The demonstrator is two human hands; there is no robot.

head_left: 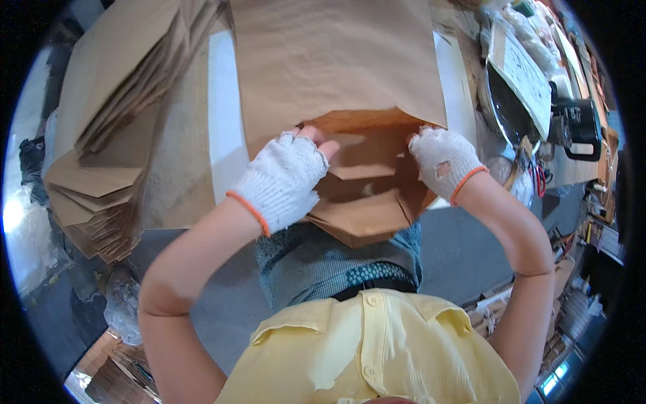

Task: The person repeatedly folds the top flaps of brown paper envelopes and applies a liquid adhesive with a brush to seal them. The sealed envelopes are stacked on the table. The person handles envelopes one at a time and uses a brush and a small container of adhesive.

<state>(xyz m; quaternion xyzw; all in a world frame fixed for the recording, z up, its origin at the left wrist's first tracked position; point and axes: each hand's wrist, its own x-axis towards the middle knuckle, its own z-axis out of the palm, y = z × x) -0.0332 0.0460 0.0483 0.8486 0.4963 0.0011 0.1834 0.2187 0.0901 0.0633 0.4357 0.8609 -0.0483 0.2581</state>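
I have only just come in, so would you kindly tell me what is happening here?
A person in a pale yellow buttoned shirt is handling a large brown paper bag, which lies with its open mouth toward them. The left grip, in an orange-edged white knitted glove, is at the mouth's left side; the right grip, gloved alike, is at its right side. Stacked brown folded paper lies off to the left.

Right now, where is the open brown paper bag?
In the head view, the open brown paper bag is at upper centre, reaching down between the left hand and right hand.
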